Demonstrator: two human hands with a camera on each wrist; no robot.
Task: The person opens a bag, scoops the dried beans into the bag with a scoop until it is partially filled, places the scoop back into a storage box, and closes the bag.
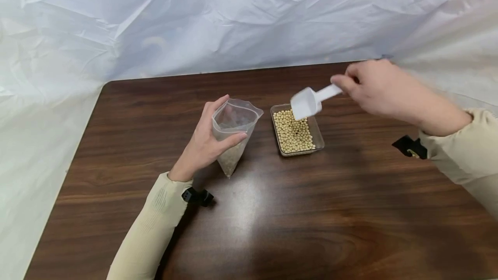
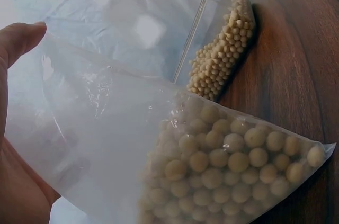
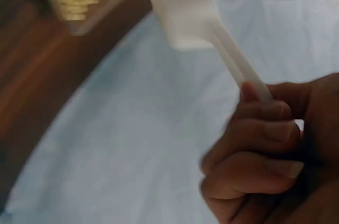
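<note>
The left hand (image 1: 204, 141) is wrapped around a clear plastic bag (image 1: 233, 135), thumb on one side and fingers on the other, and holds it standing up on the brown table (image 1: 330, 211) with its top open. The bag has little round beans (image 2: 228, 166) in the bottom part. The right hand (image 1: 379, 90) pinches the handle of a white scoop (image 1: 311, 100) — its fingers are curled tight around it — and the scoop hangs in the air just over a clear box (image 1: 296, 131). The box sits right beside the bag and is full of the same beans. A white sheet (image 1: 233, 16) hangs behind the table.
</note>
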